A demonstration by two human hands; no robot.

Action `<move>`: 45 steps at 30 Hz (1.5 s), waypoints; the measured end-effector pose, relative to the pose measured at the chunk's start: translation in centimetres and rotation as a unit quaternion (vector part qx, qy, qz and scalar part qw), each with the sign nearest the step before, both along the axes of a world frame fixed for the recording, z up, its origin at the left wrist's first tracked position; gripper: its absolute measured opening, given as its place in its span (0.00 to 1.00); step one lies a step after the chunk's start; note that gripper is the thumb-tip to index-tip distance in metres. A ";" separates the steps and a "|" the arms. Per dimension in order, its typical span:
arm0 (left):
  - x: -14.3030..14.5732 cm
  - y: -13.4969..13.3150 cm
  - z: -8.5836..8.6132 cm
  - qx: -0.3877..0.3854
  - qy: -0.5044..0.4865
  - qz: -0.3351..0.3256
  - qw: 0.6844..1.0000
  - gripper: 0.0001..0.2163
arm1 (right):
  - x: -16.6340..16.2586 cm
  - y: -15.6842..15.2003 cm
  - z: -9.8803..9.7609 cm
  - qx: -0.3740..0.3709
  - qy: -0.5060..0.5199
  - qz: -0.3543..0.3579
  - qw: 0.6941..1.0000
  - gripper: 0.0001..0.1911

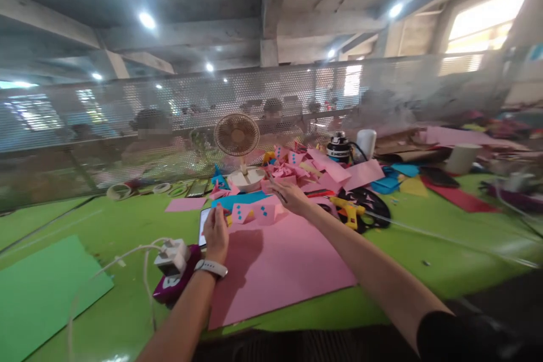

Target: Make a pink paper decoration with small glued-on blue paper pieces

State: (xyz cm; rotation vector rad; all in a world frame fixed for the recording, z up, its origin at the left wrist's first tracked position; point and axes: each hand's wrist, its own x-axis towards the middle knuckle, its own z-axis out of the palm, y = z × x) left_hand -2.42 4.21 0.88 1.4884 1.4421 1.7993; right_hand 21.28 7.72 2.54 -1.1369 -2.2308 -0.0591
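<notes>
Fan [236, 134] behind paper sheet [292, 263], power strip [164, 292] left, glue gun [350, 214] right.

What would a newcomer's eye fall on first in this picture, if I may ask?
Probably the big pink sheet, lying on the bright green table in front of the person. Next might come the strip with blue diamonds, between the left hand and the right hand. Beyond them, the round fan stands up above the paper clutter.

Head view faces forward, down; table [139, 219] near
</notes>
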 end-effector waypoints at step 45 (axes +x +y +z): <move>4.6 -5.2 0.7 0.080 0.384 -0.298 0.870 0.17 | -8.8 10.7 0.9 -0.131 -0.189 0.081 0.970 0.22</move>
